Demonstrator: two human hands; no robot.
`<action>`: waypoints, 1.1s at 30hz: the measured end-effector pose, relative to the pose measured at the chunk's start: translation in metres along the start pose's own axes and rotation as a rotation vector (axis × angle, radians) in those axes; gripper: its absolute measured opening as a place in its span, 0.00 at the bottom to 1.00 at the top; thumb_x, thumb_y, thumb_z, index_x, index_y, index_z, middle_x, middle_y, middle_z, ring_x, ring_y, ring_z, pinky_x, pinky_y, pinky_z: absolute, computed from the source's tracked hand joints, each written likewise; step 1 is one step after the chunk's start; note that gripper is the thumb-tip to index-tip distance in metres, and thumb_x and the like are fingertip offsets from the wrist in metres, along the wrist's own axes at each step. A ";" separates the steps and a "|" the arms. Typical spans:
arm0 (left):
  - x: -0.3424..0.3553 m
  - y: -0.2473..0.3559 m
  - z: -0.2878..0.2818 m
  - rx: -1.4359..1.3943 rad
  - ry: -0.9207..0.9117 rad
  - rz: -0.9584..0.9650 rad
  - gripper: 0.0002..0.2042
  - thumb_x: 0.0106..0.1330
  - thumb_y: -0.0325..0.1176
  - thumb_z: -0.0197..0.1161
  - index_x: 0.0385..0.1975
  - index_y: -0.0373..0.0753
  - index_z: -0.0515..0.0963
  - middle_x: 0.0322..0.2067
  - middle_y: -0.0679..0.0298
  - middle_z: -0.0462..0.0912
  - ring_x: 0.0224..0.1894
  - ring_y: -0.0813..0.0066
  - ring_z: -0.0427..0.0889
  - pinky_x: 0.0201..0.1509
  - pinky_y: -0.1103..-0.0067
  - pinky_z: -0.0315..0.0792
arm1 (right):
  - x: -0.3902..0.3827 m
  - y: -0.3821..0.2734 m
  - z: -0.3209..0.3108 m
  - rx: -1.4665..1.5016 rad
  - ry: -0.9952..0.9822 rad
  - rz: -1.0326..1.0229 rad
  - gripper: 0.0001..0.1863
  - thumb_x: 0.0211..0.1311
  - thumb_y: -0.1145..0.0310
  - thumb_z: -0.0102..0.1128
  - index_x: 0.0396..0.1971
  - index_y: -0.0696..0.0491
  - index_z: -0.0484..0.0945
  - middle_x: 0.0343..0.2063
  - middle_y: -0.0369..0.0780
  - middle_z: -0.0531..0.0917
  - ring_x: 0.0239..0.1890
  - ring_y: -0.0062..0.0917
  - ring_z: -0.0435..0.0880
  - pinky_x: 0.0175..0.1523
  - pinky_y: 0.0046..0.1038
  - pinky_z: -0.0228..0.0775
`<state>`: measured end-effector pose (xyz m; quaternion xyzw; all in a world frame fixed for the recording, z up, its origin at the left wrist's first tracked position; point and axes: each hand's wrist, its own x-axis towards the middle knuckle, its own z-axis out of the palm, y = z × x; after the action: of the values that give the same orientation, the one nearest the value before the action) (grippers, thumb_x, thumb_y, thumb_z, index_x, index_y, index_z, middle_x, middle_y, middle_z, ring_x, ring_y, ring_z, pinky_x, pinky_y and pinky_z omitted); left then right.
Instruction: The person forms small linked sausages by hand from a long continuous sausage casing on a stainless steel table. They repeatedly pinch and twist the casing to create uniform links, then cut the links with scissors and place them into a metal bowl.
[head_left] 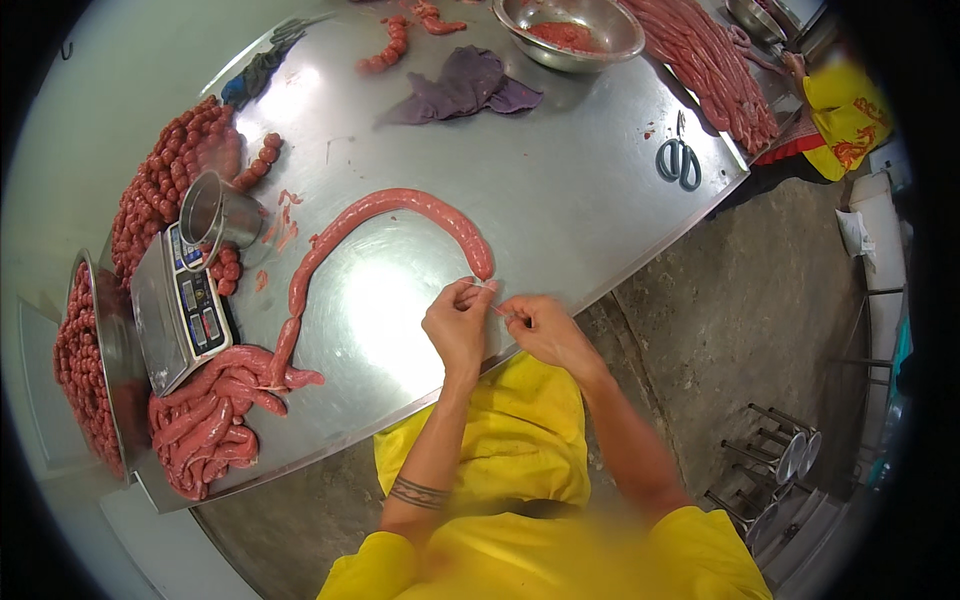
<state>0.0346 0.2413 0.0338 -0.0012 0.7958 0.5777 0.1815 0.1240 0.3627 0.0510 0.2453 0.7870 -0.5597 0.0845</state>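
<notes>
A long filled sausage (395,199) arches across the steel table, its right end reaching my fingertips near the front edge. My left hand (456,322) is closed in a pinch at the thin casing just below that end. Beside it, my right hand (545,328) pinches a thin strand of casing (497,309) that stretches between the two hands. The sausage's other end runs down to a heap of uncut sausages (215,410) at the table's left front corner.
Left stand a digital scale (178,300), a metal pot (222,212), tied sausage links (170,165) and a large bowl (112,360). Scissors (679,163), a purple cloth (470,85), a meat bowl (575,50) and long sausages (705,75) lie farther back. Stools (780,450) stand right.
</notes>
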 end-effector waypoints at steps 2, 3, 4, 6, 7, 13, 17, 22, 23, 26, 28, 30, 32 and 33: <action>0.005 0.002 0.006 0.249 0.036 0.081 0.15 0.65 0.32 0.76 0.44 0.26 0.88 0.31 0.55 0.91 0.31 0.74 0.88 0.39 0.77 0.82 | -0.001 0.005 -0.006 -0.175 -0.031 0.021 0.15 0.70 0.66 0.56 0.47 0.58 0.86 0.36 0.51 0.88 0.39 0.44 0.88 0.46 0.40 0.77; 0.009 0.003 0.008 0.310 0.047 0.131 0.16 0.65 0.34 0.74 0.43 0.26 0.88 0.27 0.57 0.90 0.28 0.75 0.87 0.37 0.77 0.81 | -0.002 0.007 -0.011 -0.245 0.004 -0.006 0.16 0.69 0.65 0.55 0.45 0.57 0.87 0.37 0.52 0.88 0.40 0.48 0.88 0.46 0.42 0.77; 0.014 0.004 0.008 0.368 0.047 0.176 0.16 0.66 0.37 0.73 0.43 0.26 0.89 0.23 0.58 0.88 0.26 0.76 0.85 0.34 0.77 0.80 | -0.003 0.008 -0.017 -0.283 -0.058 0.009 0.15 0.69 0.64 0.55 0.43 0.57 0.87 0.37 0.52 0.88 0.41 0.48 0.87 0.46 0.43 0.77; 0.023 0.007 0.004 0.304 -0.043 0.120 0.14 0.66 0.35 0.71 0.40 0.27 0.89 0.23 0.59 0.88 0.24 0.77 0.85 0.32 0.77 0.79 | -0.004 0.008 -0.034 -0.296 -0.103 -0.107 0.15 0.68 0.63 0.55 0.40 0.57 0.86 0.36 0.50 0.88 0.41 0.50 0.87 0.46 0.46 0.77; 0.026 0.009 -0.001 0.280 -0.125 0.049 0.13 0.66 0.34 0.70 0.38 0.27 0.89 0.22 0.59 0.88 0.23 0.77 0.84 0.31 0.77 0.79 | -0.003 0.008 -0.043 -0.362 -0.001 -0.055 0.14 0.68 0.63 0.55 0.38 0.57 0.86 0.35 0.50 0.87 0.41 0.50 0.86 0.46 0.46 0.77; 0.032 0.024 -0.028 0.272 -0.306 0.013 0.10 0.62 0.29 0.65 0.31 0.28 0.90 0.16 0.62 0.84 0.18 0.80 0.79 0.25 0.78 0.74 | 0.002 0.028 -0.090 -0.636 0.160 -0.175 0.11 0.67 0.64 0.57 0.34 0.54 0.84 0.36 0.46 0.88 0.40 0.47 0.86 0.47 0.49 0.75; 0.030 0.026 -0.036 0.210 -0.272 -0.004 0.10 0.61 0.29 0.64 0.30 0.28 0.90 0.15 0.63 0.82 0.18 0.81 0.77 0.25 0.78 0.73 | 0.003 0.057 -0.087 -0.578 0.200 -0.291 0.10 0.67 0.66 0.56 0.33 0.54 0.83 0.35 0.45 0.88 0.38 0.46 0.85 0.46 0.49 0.75; 0.037 0.022 -0.054 0.307 -0.276 0.005 0.09 0.65 0.28 0.66 0.34 0.29 0.90 0.18 0.59 0.86 0.20 0.75 0.82 0.29 0.77 0.77 | 0.003 0.046 -0.070 -0.516 0.234 -0.239 0.08 0.66 0.66 0.58 0.34 0.53 0.83 0.31 0.45 0.86 0.37 0.44 0.85 0.48 0.47 0.74; 0.039 0.021 -0.056 0.285 -0.256 0.116 0.09 0.65 0.28 0.66 0.37 0.30 0.90 0.21 0.58 0.87 0.22 0.74 0.84 0.31 0.77 0.78 | 0.002 0.034 -0.069 -0.467 0.169 -0.202 0.08 0.66 0.65 0.58 0.35 0.53 0.83 0.31 0.44 0.86 0.37 0.43 0.85 0.48 0.46 0.73; 0.024 0.013 -0.064 0.537 -0.064 0.355 0.15 0.64 0.24 0.64 0.50 0.33 0.86 0.38 0.52 0.87 0.37 0.69 0.88 0.44 0.74 0.80 | -0.014 -0.011 -0.055 -0.414 -0.143 -0.388 0.10 0.66 0.67 0.60 0.44 0.51 0.84 0.30 0.43 0.85 0.36 0.40 0.85 0.44 0.40 0.74; 0.021 0.007 -0.067 0.276 -0.170 0.614 0.15 0.64 0.20 0.61 0.51 0.33 0.85 0.43 0.50 0.86 0.44 0.61 0.86 0.49 0.70 0.80 | -0.016 -0.034 -0.047 -0.323 -0.223 -0.434 0.13 0.68 0.69 0.61 0.49 0.52 0.84 0.29 0.42 0.84 0.33 0.33 0.82 0.42 0.34 0.74; 0.018 0.000 -0.075 0.076 -0.531 0.534 0.15 0.65 0.15 0.58 0.49 0.29 0.84 0.44 0.50 0.87 0.44 0.58 0.86 0.52 0.69 0.80 | -0.014 -0.046 -0.037 -0.106 -0.218 -0.337 0.14 0.71 0.71 0.62 0.54 0.53 0.83 0.27 0.40 0.82 0.29 0.22 0.78 0.39 0.25 0.72; 0.019 -0.006 -0.078 -0.534 -0.694 0.142 0.14 0.67 0.15 0.58 0.50 0.27 0.84 0.45 0.51 0.87 0.45 0.62 0.87 0.52 0.73 0.80 | -0.005 -0.044 -0.024 0.092 -0.045 -0.252 0.15 0.74 0.72 0.60 0.58 0.55 0.80 0.29 0.37 0.81 0.30 0.19 0.75 0.40 0.23 0.71; 0.021 -0.008 -0.079 -0.896 -0.769 -0.020 0.14 0.68 0.15 0.58 0.51 0.26 0.83 0.45 0.51 0.88 0.45 0.64 0.87 0.52 0.74 0.80 | 0.002 -0.039 -0.018 0.218 0.026 -0.327 0.16 0.76 0.72 0.59 0.60 0.55 0.79 0.29 0.35 0.81 0.31 0.17 0.73 0.40 0.22 0.70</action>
<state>-0.0061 0.1707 0.0408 0.1241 0.3512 0.8149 0.4441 0.1064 0.3696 0.0893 0.1289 0.7521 -0.6447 -0.0448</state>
